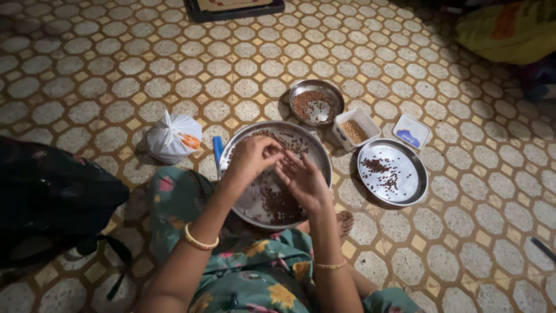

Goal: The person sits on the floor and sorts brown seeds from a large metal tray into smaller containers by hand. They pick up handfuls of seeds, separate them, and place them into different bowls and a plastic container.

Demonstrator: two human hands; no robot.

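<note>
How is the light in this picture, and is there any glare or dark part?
Head view: the light is dim and falls mostly on the middle; the big steel plate and the small plate show soft glare; the corners darken, and the black bag at the left loses detail; the floor tiles bend slightly toward the edges.

Three round steel dishes on tiled floor (87, 69): large plate (307, 134) with dark seeds, smaller plate (405, 185) with scattered seeds, small bowl (333, 93) of brown grains. One white rectangular tub (343, 137) of tan grains. One white lid (410, 131). One tied white plastic bag (174, 137). One black bag (52, 197). Two hands, left hand (252, 156) and right hand (304, 179). Two bangles, one per wrist.
</note>
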